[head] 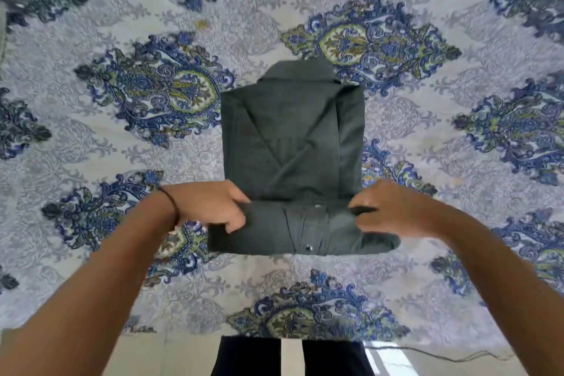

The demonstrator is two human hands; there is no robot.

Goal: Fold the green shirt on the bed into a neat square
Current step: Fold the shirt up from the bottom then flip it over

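Observation:
The dark green shirt (293, 137) lies back-up in the middle of the bed, its sides and sleeves folded inward into a long rectangle with the collar at the far end. Its near end is lifted and turned over toward the collar, showing the button placket. My left hand (210, 207) grips the left corner of that turned-over hem. My right hand (387, 207) pinches the right corner. Both hands hold the fold slightly above the rest of the shirt.
The bed is covered by a pale sheet (122, 284) with blue and green paisley medallions. Its near edge runs along the bottom of the view, where my dark trousers (250, 357) and a light floor with a thin cable (457, 357) show.

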